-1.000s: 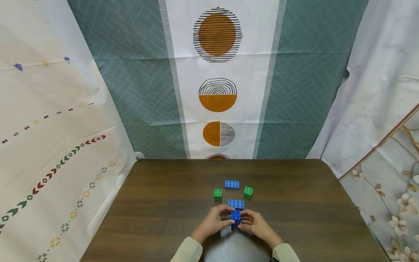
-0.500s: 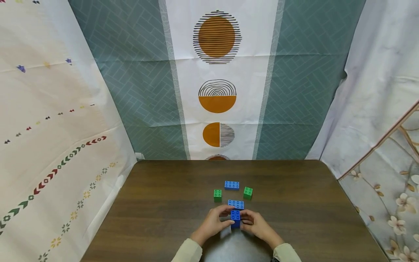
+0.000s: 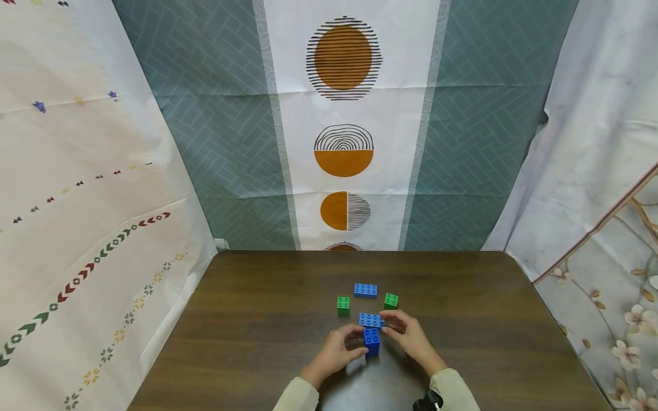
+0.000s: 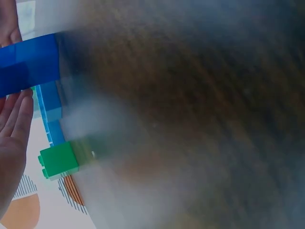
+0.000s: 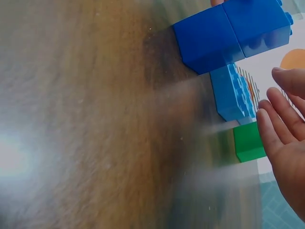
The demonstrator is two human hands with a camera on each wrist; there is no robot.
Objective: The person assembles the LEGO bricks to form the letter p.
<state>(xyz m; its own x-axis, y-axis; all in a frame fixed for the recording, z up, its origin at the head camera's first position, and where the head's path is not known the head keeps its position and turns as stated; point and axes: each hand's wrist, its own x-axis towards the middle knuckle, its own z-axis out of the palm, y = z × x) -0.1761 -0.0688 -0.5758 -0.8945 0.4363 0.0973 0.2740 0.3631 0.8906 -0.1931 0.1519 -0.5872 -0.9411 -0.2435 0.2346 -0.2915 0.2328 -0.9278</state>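
With twelve o'clock toward the far edge of the brown table (image 3: pixel 267 319), an upright stack of two dark-blue bricks (image 3: pixel 372 343), studs up, stands between the hands on the near part of the tabletop. The left hand (image 3: pixel 335 349) lies at nine o'clock from it, thumb and fingers loosely bent with a gap between them, their tips at the stack's left side; whether they grip it or only touch it, I cannot tell. The right hand (image 3: pixel 411 338) lies at two o'clock, relaxed, thumb and fingers parted, holding nothing; the right wrist view shows it clear of the stack. Its fingertips are beside the right end of the nearer light-blue brick (image 3: pixel 371 320), which sits at twelve o'clock just beyond the stack. Farther out at twelve lies a second light-blue brick (image 3: pixel 365 290), with one green brick (image 3: pixel 343 306) at eleven and another green brick (image 3: pixel 391 298) at one. A dark band (image 3: pixel 428 401) circles the right wrist. Past the table at twelve hangs a blue-green and white cloth (image 3: pixel 421 188) printed with orange-brown circles.
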